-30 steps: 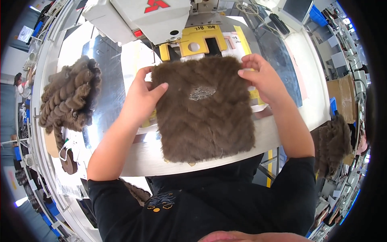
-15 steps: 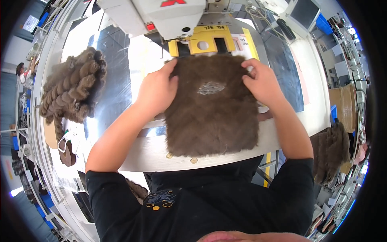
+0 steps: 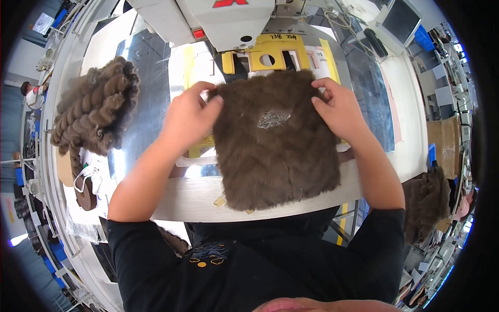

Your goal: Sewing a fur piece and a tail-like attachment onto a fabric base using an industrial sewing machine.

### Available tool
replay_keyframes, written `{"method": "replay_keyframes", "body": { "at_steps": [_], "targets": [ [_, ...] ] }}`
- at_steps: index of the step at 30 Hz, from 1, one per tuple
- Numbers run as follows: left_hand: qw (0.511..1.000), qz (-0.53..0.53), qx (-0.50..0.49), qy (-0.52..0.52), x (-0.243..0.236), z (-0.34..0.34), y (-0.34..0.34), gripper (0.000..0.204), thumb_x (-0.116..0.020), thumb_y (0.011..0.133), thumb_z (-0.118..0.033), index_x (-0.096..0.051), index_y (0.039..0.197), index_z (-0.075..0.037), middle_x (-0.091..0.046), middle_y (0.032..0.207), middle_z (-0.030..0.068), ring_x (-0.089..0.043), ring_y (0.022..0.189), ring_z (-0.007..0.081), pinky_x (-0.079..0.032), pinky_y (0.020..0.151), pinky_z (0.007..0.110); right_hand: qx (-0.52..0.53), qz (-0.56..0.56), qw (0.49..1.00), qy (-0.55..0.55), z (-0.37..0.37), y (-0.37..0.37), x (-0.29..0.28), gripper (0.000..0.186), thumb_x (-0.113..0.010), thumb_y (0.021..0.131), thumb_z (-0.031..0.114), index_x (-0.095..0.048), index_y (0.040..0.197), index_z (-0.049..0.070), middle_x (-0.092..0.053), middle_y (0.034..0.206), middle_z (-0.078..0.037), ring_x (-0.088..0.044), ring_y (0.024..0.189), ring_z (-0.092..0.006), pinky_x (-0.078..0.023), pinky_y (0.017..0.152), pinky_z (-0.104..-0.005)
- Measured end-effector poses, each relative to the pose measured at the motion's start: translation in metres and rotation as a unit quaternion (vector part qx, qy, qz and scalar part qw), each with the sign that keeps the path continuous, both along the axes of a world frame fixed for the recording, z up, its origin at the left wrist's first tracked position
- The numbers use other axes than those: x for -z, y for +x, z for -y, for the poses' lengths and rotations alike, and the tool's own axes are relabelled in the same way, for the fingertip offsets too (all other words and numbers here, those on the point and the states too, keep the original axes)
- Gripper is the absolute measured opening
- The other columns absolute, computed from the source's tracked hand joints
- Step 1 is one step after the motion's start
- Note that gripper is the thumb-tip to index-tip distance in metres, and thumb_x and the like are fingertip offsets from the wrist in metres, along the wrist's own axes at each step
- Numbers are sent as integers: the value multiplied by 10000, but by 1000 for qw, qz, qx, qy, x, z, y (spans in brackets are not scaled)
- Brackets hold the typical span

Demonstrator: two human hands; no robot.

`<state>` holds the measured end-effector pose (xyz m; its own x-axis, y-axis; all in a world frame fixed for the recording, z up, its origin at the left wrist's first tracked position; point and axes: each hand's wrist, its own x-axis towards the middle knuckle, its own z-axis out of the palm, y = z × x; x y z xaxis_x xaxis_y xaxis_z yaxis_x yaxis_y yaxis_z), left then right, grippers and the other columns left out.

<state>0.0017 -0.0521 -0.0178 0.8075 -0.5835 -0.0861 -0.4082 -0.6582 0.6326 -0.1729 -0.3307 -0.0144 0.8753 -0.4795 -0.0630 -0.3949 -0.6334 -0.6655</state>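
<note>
While my left hand (image 3: 189, 117) pinches the far left corner of the brown fur panel (image 3: 278, 166), my right hand (image 3: 340, 110) has its far right edge, thumb and fingers nearly closed on each. Neither grip is clearly nearer: the panel lies between them and spreads toward my body over the worktop (image 3: 179, 200), its slightly longer axis running away from me. Its far edge sits just beside the yellow plate (image 3: 280, 48); whether they touch, I can't tell.

Left hand (image 3: 191, 112) and right hand (image 3: 338, 108): 2 | fur panel (image 3: 275, 151): 1 | left-side fur heap (image 3: 97, 106): 1 | yellow plate (image 3: 275, 48): 1 | machine head (image 3: 226, 23): 1 | monitor (image 3: 401, 25): 1 | brown roll (image 3: 84, 196): 1
</note>
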Motion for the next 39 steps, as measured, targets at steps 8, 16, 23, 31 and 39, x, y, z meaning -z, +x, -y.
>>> {"method": "replay_keyframes", "body": {
  "at_steps": [8, 16, 23, 31, 39],
  "targets": [
    [994, 109, -13, -31, 33, 31, 152, 480, -726, 913, -423, -738, 1141, -1, -752, 1058, 230, -740, 952, 367, -581, 826, 448, 13, 6, 1000, -4, -6, 3, 1, 279, -717, 883, 103, -698, 1155, 43, -579, 666, -96, -573, 615, -236, -476, 649, -369],
    [997, -75, -17, 26, -7, 4, 35, 389, -712, 949, -267, -702, 1137, 73, -746, 891, 196, -743, 851, 259, -585, 759, 395, 73, 13, 997, -10, -3, -13, 4, 276, -687, 878, 109, -696, 1146, 43, -630, 707, -128, -616, 652, -272, -493, 669, -388],
    [856, -374, -171, -312, -10, 1, -42, 657, -747, 935, -120, -390, 1472, 10, -629, 1059, 85, -591, 877, 137, -511, 770, 273, 55, -13, 998, -2, -6, -9, -7, 273, -666, 892, 126, -691, 1146, 29, -678, 781, -188, -667, 739, -354, -525, 726, -419],
    [981, -152, -46, -109, -5, 2, -44, 486, -731, 953, -151, -546, 1383, -21, -664, 816, 79, -614, 735, 158, -497, 681, 311, 28, 87, 994, -68, -4, -15, 14, 282, -658, 914, 145, -703, 1170, 35, -687, 796, -212, -670, 733, -375, -524, 714, -432],
    [985, 154, 53, -48, 20, 12, -18, 289, -632, 975, -134, -692, 1218, 11, -713, 927, 226, -680, 859, 417, -539, 791, 489, 2, -25, 993, -112, -13, -5, -7, 339, -604, 942, 172, -712, 1234, 39, -723, 903, -246, -686, 838, -447, -555, 815, -494]
  ]
}}
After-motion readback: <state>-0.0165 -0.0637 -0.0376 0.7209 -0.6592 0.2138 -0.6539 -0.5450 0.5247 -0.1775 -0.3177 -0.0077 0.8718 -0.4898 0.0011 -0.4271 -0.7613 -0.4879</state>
